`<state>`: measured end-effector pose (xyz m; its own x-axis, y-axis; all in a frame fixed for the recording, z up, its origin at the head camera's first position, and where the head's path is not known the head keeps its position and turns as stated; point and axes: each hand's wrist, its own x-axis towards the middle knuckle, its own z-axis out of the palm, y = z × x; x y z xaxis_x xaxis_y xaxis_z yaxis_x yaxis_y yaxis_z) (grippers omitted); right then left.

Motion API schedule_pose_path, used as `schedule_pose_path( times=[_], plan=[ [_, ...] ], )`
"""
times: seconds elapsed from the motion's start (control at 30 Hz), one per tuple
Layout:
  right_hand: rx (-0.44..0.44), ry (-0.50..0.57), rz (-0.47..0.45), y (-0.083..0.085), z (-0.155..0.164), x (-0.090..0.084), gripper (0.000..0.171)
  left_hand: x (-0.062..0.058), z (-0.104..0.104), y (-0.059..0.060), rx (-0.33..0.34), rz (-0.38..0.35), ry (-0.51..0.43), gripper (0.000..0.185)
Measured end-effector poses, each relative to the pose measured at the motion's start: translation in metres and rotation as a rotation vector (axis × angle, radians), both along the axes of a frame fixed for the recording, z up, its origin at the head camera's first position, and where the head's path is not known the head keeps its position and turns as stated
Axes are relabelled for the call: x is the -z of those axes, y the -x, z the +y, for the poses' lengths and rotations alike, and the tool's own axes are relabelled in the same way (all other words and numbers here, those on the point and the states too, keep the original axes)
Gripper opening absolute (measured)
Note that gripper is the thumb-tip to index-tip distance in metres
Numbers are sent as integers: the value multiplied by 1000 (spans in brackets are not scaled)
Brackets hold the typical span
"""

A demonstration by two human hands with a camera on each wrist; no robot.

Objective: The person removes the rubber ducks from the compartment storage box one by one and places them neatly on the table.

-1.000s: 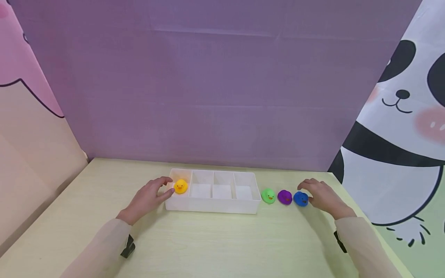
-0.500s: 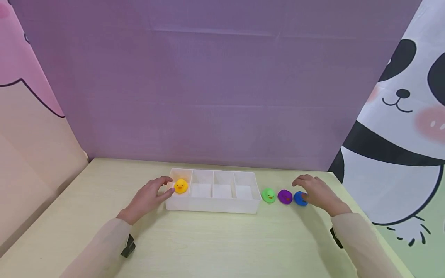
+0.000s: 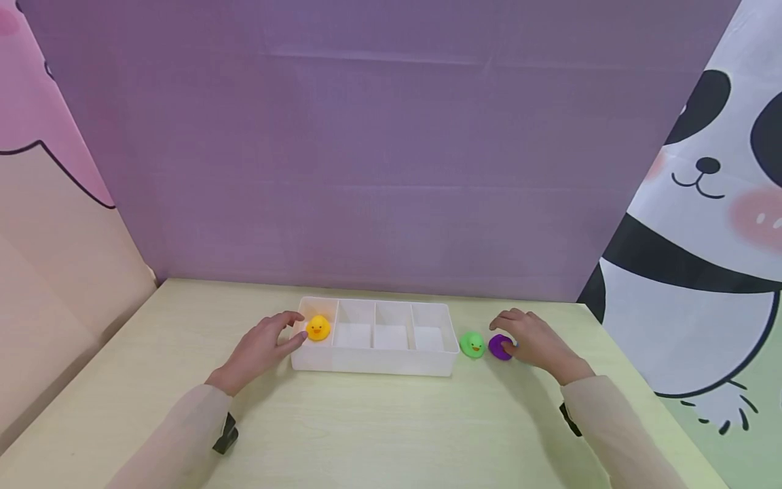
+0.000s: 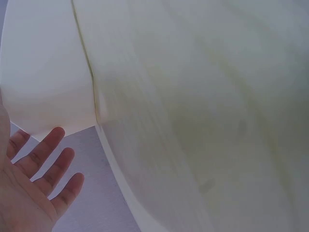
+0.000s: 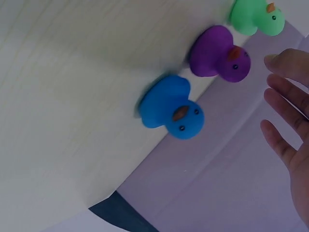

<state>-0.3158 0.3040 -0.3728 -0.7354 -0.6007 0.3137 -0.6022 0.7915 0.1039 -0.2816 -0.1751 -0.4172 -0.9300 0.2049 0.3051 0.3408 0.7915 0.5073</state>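
Note:
A white box point(image 3: 373, 362) with several compartments stands on the table, a yellow rubber duck point(image 3: 318, 328) in its leftmost one. At the box's left end is my left hand point(image 3: 259, 350), fingers spread and fingertips at the wall; whether they press on it I cannot tell. My right hand point(image 3: 539, 345) hovers over the right end of the duck row, thumb overlapping the purple rubber duck point(image 3: 498, 347) in the head view, gripping nothing. A green rubber duck point(image 3: 472, 345) sits between it and the box. The blue rubber duck point(image 5: 166, 104), hidden in the head view, shows in the right wrist view.
The pale wooden table point(image 3: 391, 428) ends at a purple backdrop point(image 3: 379, 170) just behind the box. A panda-printed panel point(image 3: 702, 272) stands along the right side, and a pink and beige one point(image 3: 55, 238) along the left.
My right hand has moved left, from beside the blue duck to the purple one, now covering the blue duck in the head view. The left hand and the box have stayed put.

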Motion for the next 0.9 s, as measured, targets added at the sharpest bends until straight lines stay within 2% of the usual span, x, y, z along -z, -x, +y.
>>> schedule_pose_path(
  times=[0.27, 0.6, 0.9],
  plan=[
    [-41, 7, 15, 1, -19, -6, 31, 1, 0, 1, 3, 10, 6, 42],
    [-76, -53, 14, 2, -49, -22, 29, -1, -1, 0, 3, 12, 1, 42],
    [-150, -64, 31, 3, -80, -31, 30, 0, -1, 2, 2, 9, 2, 42]
  ],
)
